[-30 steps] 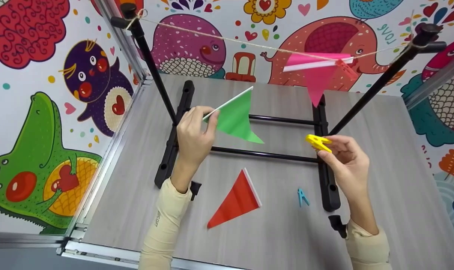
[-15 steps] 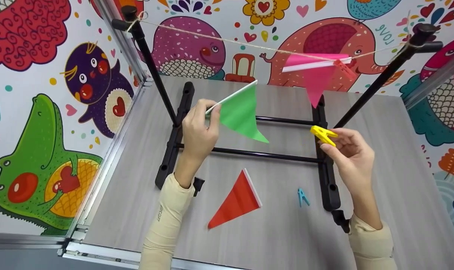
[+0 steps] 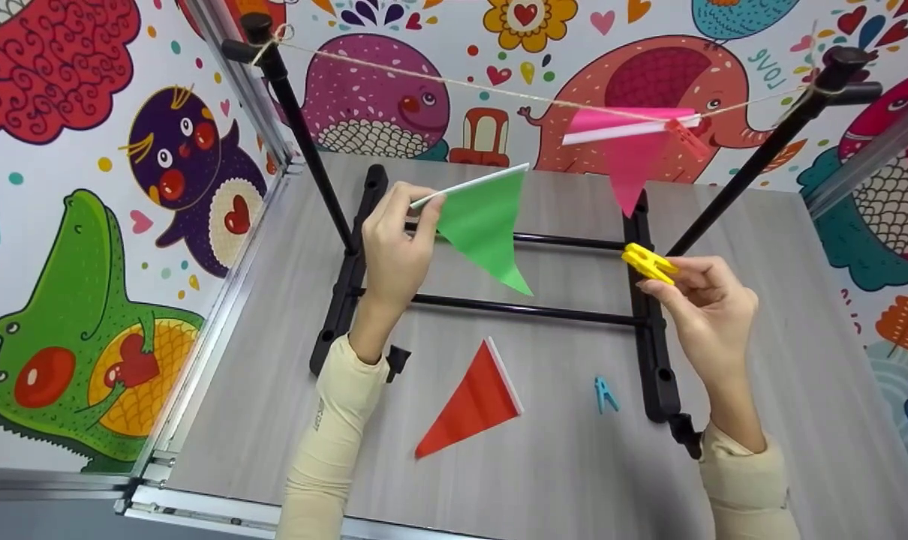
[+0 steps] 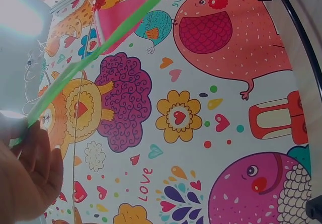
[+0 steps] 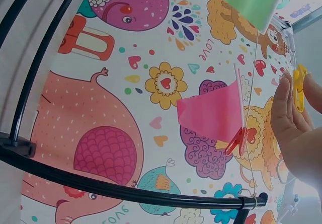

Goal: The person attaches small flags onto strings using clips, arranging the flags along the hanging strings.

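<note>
In the head view my left hand (image 3: 400, 244) pinches one end of the white edge of a green pennant (image 3: 488, 225), whose point hangs down. My right hand (image 3: 713, 315) holds a yellow clothespin (image 3: 647, 262) between thumb and fingers. A string (image 3: 424, 75) runs above and behind both hands. From it hangs a pink pennant (image 3: 638, 154), folded over at the top and pinned by a red clothespin (image 3: 687, 139). The right wrist view also shows the yellow clothespin (image 5: 300, 88) in my fingertips, apart from the string.
A red pennant (image 3: 475, 397) and a blue clothespin (image 3: 605, 394) lie on the grey tabletop (image 3: 559, 472). A black frame stands around the work, with a left post (image 3: 304, 142) and a right post (image 3: 762, 161) carrying the string. Printed walls rise behind and at the sides.
The left hand has moved up and slightly right, and the green pennant's white edge now lies flatter. The right hand has shifted a little up and right with the yellow clothespin.
</note>
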Tool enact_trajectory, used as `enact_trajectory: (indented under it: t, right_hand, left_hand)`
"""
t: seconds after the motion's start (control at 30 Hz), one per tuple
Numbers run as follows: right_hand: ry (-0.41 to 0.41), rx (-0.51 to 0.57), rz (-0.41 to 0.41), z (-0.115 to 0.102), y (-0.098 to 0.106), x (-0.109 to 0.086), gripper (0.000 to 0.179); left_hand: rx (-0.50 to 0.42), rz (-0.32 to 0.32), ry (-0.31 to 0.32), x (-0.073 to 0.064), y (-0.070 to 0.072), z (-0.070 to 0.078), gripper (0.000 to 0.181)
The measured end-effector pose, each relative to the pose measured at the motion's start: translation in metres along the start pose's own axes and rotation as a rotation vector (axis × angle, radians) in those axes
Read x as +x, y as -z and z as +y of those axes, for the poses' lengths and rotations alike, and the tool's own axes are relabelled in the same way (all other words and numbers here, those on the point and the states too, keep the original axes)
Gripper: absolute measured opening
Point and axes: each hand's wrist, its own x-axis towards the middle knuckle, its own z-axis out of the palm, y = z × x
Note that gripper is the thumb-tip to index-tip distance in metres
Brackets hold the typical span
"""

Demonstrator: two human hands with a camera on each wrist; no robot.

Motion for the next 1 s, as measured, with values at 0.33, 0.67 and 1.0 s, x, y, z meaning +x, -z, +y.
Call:
enact_trajectory:
  t: [0.33, 0.67, 1.0]
  right_hand:
    - [0.016, -0.052, 0.038, 0.002, 0.001, 0.016, 0.026]
    - [0.006, -0.010, 0.115, -0.001, -0.003, 0.047, 0.018]
    - [0.057, 0.019, 0.084, -0.004, -0.009, 0.062, 0.013]
  left_hand:
    - [0.030, -0.009, -0.005, 0.010, -0.004, -0.002, 0.004]
    - [0.003, 0.076, 0.050, 0.017, -0.010, -0.009, 0.001]
    - [0.002, 0.086, 0.096, 0.026, -0.013, -0.008, 0.007]
